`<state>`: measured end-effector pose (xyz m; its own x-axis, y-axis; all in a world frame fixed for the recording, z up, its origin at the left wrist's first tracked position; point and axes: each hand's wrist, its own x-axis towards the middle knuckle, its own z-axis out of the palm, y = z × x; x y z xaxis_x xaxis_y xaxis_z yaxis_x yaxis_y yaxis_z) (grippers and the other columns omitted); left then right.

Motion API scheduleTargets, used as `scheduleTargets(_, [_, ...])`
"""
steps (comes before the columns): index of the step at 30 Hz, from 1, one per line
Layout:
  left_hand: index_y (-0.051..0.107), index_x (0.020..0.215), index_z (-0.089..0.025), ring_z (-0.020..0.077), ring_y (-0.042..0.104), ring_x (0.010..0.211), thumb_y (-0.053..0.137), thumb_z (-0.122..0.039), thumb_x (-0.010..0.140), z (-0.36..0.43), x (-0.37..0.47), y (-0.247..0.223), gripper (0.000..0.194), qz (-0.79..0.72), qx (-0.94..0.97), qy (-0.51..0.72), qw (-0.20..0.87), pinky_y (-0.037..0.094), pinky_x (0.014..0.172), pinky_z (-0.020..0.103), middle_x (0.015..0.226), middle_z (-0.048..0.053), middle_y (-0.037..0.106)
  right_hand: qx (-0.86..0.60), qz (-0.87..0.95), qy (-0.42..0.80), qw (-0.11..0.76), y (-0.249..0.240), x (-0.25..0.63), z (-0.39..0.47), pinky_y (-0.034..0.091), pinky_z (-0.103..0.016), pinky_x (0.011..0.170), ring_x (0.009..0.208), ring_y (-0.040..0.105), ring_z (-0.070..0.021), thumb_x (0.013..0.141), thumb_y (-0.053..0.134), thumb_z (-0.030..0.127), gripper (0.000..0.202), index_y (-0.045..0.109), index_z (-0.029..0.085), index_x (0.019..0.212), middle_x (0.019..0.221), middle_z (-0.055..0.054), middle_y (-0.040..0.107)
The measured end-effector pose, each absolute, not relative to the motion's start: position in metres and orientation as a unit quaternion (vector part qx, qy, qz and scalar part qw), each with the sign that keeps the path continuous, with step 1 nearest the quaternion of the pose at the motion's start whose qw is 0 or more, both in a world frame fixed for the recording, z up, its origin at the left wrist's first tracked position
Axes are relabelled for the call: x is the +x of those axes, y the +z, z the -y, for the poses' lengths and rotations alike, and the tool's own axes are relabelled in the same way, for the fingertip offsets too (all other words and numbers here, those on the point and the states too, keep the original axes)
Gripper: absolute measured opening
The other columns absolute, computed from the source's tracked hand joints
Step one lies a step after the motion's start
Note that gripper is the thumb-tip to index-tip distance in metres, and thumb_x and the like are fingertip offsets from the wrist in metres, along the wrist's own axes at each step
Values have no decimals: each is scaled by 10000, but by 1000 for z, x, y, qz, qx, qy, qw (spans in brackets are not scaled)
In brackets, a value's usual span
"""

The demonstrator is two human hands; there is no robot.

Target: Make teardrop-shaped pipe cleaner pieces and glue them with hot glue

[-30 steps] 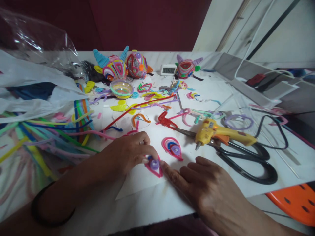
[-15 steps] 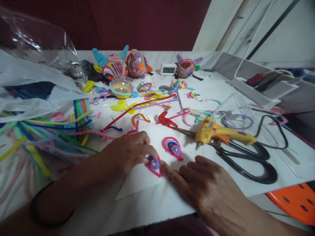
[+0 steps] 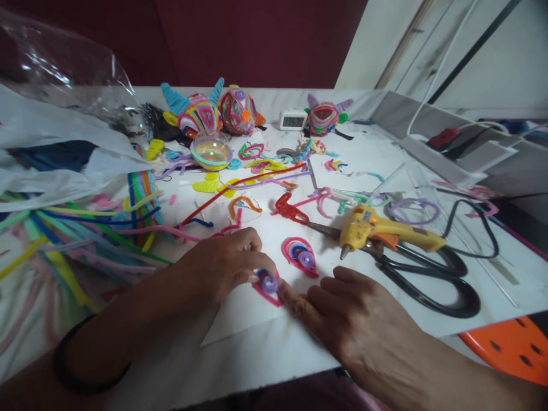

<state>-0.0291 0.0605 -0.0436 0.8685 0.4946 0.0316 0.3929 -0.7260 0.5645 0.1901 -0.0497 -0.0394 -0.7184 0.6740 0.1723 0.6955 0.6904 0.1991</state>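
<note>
Head view: the teardrop (image 3: 269, 285) is lying on paper (image 3: 233, 322) between your hands, tip slanting nearer you and rightward, left hand (image 3: 226, 262) pinching its round end, right hand (image 3: 346, 314) gripping nothing, outstretched index touching its right side.

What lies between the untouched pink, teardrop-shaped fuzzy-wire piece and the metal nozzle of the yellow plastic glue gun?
In the head view, only bare white surface separates the piece from the nozzle.
</note>
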Motion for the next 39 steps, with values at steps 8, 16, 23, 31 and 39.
scheduleTargets(8, [662,1029,-314,109,528,775,448,-192,890,-59,-30,-44,283,-237,924,98,284,386,729,239,982,-5,504,-384,917,-96,49,-37,190,48,273,-348,567,565,453,-171,732,684,134,537,519,63,1238,685,20,558])
scheduleTargets(16, [663,1007,-305,97,525,785,460,-172,874,-62,-30,-48,276,-225,924,111,288,365,721,229,971,-14,496,-510,844,38,159,-42,181,47,341,-296,507,512,573,-158,880,544,143,72,609,166,861,618,15,608])
scheduleTargets(23, [664,1029,-293,125,526,809,422,-336,925,-63,-30,-45,267,-215,930,97,281,380,737,247,953,-4,497,-602,789,43,115,-22,166,35,277,-267,465,464,586,-174,859,525,140,129,638,185,902,566,-8,632])
scheduleTargets(31, [687,999,-280,140,545,882,452,-153,873,-57,-28,-36,295,-250,933,72,248,414,799,254,974,10,528,-555,820,124,-60,40,162,-22,320,-275,623,673,514,-139,813,527,85,166,676,157,796,732,-34,625])
scheduleTargets(39, [706,995,-272,129,546,802,490,-147,872,-60,-29,-40,278,-232,936,94,249,397,718,236,854,2,532,-571,694,378,-222,33,141,-61,328,-196,444,419,385,-46,831,558,150,130,660,68,830,542,38,557])
